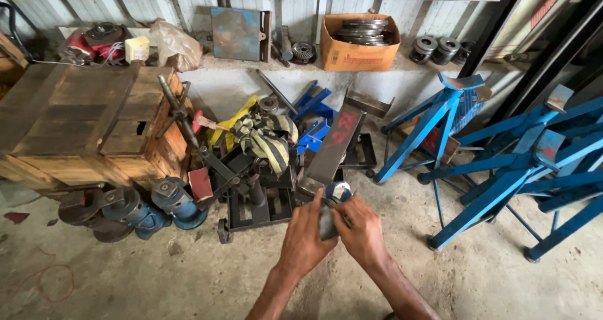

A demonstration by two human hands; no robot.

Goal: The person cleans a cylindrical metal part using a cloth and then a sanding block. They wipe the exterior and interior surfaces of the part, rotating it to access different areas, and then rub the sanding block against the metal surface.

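Observation:
Both my hands are raised in front of me over the concrete floor and clasp one small object. It is a grey metal piece (329, 219) with a round shiny end (339, 190) that pokes out above my fingers. My left hand (304, 235) wraps its left side and my right hand (363, 232) grips its right side. Most of the object is hidden by my fingers. Just beyond my hands lies a pile of black and blue metal stands (264, 182) with a striped yellow and black cloth (267, 138) draped on top.
A wooden crate (88, 125) stands at the left, with blue bottle jacks (157, 207) on the floor before it. Blue steel stands (502, 163) fill the right side. A ledge behind holds a cardboard box of metal discs (358, 40).

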